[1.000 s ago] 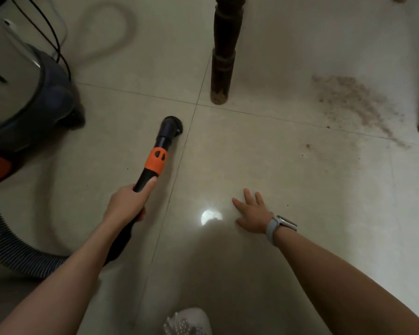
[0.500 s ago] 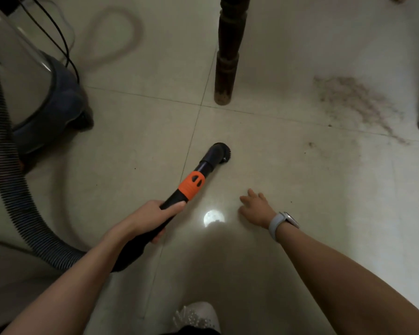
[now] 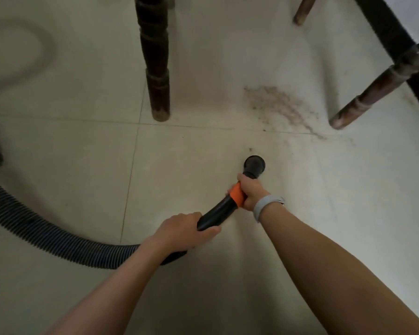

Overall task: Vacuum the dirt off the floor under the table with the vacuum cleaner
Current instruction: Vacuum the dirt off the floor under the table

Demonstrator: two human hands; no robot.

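Two bare hands on one vacuum wand (image 3: 221, 209). Left hand (image 3: 186, 232) wrapped tight around the rear of the black tube, where the ribbed hose (image 3: 46, 234) joins. Right hand (image 3: 250, 193) closed around the front, over the orange collar (image 3: 236, 195), just behind the round nozzle (image 3: 255, 165). Grey wristband (image 3: 264, 206) on the right wrist.

Wand points away from the person and to the right. Nozzle sits low over the pale tiled floor (image 3: 70, 165); whether it touches the tile, cannot tell. One dark speck (image 3: 250, 149) lies just beyond the nozzle's far edge.

Dirt patch (image 3: 279, 106): a brownish, dusty smear on the tile, farther out than the nozzle and somewhat to its right, trailing off to the right along a grout line. Nozzle and patch are apart, bare tile between them.

Patch lies between two dark turned table legs: near leg (image 3: 156, 68) upright on the left, foot beside a grout crossing; right leg (image 3: 373, 93) appears slanted by the wide lens, foot just right of the dirt. Third, lighter leg end (image 3: 302, 10) at top, far off.

Hose runs from the left hand in a wide curve leftwards, out of view at the left edge. Faint curved shadow (image 3: 34, 44) on the floor upper left.
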